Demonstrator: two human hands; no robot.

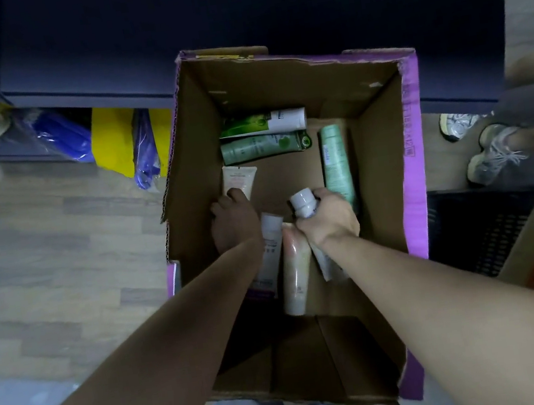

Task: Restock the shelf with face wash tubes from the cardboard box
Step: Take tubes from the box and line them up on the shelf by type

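Both bare arms reach down into an open cardboard box (387,156) with purple outer faces, standing on a wood-look floor (41,253) in front of a dark blue shelf unit (131,42). The right hand (328,217), near the box's centre, has its grip clenched around a white-capped tube (304,203), whose cap points toward 11 o'clock. The left hand (234,223) is lower in the box at about 9 o'clock from the right hand, its fingertips touching a pale peach tube (241,180); whether its grip is closed on anything cannot be told. Between the two wrists lie a white tube (272,246) and a peach-and-white tube (295,271), side by side. At the box's 12 o'clock end rest a green-and-white tube (264,123) and just below it a dark green tube (264,147), both lying crosswise. A mint green tube (336,164) lies lengthwise at 2 o'clock from the right hand. Outside the box, at 3 o'clock, someone's grey sneakers (490,151) stand on the floor.
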